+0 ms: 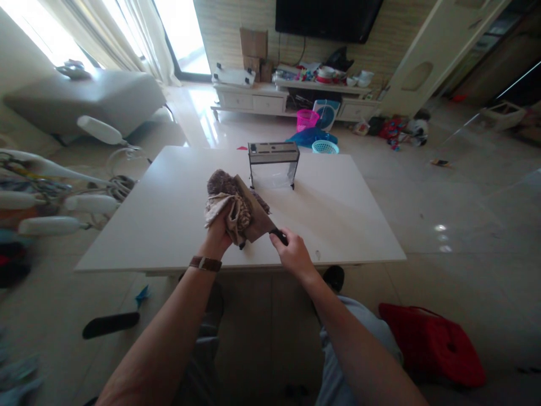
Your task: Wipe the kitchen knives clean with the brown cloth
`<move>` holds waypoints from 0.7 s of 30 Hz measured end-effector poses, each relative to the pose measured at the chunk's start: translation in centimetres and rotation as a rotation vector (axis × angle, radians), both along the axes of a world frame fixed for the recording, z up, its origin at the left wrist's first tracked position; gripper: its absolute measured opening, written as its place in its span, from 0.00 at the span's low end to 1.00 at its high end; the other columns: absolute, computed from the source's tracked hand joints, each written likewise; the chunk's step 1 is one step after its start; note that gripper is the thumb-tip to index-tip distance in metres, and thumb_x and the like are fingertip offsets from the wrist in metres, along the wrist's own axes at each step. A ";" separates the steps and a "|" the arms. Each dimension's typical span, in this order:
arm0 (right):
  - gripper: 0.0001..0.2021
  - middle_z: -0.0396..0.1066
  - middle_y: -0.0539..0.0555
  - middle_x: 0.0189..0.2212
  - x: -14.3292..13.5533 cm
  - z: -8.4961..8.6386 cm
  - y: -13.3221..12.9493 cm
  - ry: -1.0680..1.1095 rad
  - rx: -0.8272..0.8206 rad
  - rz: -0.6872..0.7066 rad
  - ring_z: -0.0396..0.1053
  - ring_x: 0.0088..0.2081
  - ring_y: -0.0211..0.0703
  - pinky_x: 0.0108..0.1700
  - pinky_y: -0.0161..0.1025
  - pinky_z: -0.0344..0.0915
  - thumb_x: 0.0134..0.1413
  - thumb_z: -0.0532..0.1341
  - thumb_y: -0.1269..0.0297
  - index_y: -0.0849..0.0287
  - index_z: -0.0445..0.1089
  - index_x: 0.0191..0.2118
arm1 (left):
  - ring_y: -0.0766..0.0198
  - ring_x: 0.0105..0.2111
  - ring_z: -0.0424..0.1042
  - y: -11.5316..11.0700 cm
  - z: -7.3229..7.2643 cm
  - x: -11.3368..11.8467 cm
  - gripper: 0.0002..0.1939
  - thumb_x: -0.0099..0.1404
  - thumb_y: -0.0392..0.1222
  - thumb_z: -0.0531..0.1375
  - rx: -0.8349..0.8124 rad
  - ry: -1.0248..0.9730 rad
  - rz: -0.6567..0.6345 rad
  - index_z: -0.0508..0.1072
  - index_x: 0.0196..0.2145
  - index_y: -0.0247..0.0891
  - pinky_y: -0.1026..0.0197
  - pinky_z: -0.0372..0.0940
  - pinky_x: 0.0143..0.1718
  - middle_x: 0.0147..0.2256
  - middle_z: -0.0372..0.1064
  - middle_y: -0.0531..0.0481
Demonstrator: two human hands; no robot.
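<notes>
1. Here's the right hand [293, 254], fingers wrapped firmly around the black handle of a broad-bladed cleaver [261, 221]; the blade slants away up and to the left, above the table.
2. Across to the left hand [217, 234], a dark-strapped watch [205, 263] on its wrist: it's gripping a bunched brown cloth [228, 211], fingertips buried in the folds. The cloth is right up against the blade, a bit of it peeking out past the far edge.
3. Just beyond stands a rack [273, 152] with a slotted top and see-through front.
4. Past the table's far edge, a light-blue basket [325, 142] and a pink basket [306, 120]; their contents are too small to tell. Bowls [324, 73] crowd the cabinet [269, 104].
5. All this over a white table [338, 225], on a glossy tiled floor [422, 214]. A television [327, 20] hangs ahead, curtains [143, 34] left, a red bag [431, 344] low right.
</notes>
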State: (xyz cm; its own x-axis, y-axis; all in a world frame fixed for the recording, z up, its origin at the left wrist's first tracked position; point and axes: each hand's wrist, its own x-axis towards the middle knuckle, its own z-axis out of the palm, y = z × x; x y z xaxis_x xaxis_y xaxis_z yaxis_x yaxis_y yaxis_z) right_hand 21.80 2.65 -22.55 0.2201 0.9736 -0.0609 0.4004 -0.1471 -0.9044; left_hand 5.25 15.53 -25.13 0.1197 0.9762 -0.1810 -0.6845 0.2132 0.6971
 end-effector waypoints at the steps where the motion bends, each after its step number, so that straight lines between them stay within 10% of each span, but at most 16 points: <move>1: 0.15 0.71 0.50 0.27 -0.1 -0.1 0.1 0.012 0.015 -0.020 0.67 0.31 0.43 0.34 0.38 0.57 0.62 0.60 0.49 0.56 0.71 0.34 | 0.48 0.54 0.78 -0.4 0.0 0.3 0.14 0.57 0.42 0.73 -0.026 0.013 -0.021 0.78 0.41 0.44 0.44 0.75 0.56 0.42 0.82 0.50; 9: 0.18 0.69 0.49 0.22 -0.1 -0.7 1.1 0.092 0.070 -0.134 0.68 0.27 0.43 0.28 0.36 0.61 0.63 0.58 0.45 0.55 0.72 0.38 | 0.48 0.48 0.81 -3.5 0.2 3.3 0.21 0.51 0.43 0.76 -0.128 0.085 -0.248 0.78 0.42 0.41 0.46 0.76 0.54 0.45 0.82 0.45; 21: 0.16 0.70 0.49 0.25 0.5 0.1 0.5 0.009 0.088 0.003 0.66 0.29 0.41 0.32 0.37 0.58 0.63 0.60 0.48 0.56 0.72 0.35 | 0.52 0.45 0.81 -1.1 0.4 0.9 0.20 0.50 0.40 0.77 0.002 0.055 -0.036 0.77 0.41 0.42 0.46 0.76 0.54 0.40 0.82 0.49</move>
